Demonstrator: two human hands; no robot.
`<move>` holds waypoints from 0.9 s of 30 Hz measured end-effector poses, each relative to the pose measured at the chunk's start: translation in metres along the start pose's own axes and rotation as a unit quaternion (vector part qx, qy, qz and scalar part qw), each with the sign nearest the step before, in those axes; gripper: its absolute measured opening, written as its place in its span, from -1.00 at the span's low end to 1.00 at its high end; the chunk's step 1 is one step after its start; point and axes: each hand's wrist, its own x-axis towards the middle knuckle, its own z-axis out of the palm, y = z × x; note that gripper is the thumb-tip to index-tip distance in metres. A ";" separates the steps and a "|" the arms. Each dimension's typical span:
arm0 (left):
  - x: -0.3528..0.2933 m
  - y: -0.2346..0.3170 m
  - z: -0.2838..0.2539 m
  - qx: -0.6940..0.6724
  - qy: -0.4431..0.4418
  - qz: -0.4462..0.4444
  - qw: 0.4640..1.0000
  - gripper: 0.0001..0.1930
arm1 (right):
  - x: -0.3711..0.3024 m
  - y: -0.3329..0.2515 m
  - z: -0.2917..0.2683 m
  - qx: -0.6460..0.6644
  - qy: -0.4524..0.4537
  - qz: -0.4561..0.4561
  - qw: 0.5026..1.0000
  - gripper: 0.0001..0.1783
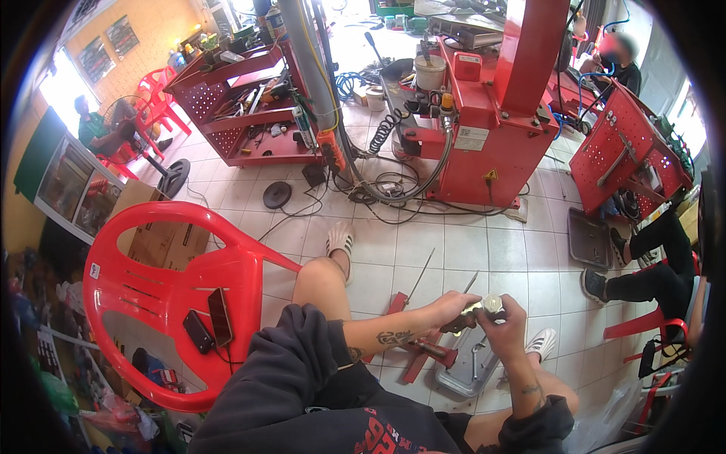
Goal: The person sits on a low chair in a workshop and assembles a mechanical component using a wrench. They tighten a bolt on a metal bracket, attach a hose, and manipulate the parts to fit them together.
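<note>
The tall red machine (484,163) on the far side is cut off at the top. At left, a red plastic chair (125,227) has its near legs hidden. The grey tray (455,377) on the floor, near and right of centre, is partly covered by the right hand (508,331). That hand and the left hand (452,308) hold a metal part (492,303) above it, fingers closed around it, hiding much of its shape.

I count two hands (510,327), two white shoes (339,239) and two floor trays (455,383). I see one fan (175,178), two handheld devices (220,318).
</note>
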 end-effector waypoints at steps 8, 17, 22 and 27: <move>0.001 0.000 -0.001 0.005 0.010 0.029 1.000 -0.62 | 0.000 -0.001 0.003 -0.004 -0.003 -0.035 0.999 -0.79; -0.001 0.003 -0.001 -0.006 0.011 0.024 1.000 -0.65 | -0.001 -0.002 0.003 0.026 0.002 -0.040 0.999 -0.78; -0.002 0.002 -0.002 -0.006 0.011 0.024 1.000 -0.67 | -0.002 0.006 0.004 0.028 0.015 -0.014 0.999 -0.76; -0.001 0.001 -0.003 0.027 0.017 0.013 0.999 -0.68 | 0.001 0.011 -0.002 -0.040 -0.007 -0.014 0.999 -0.68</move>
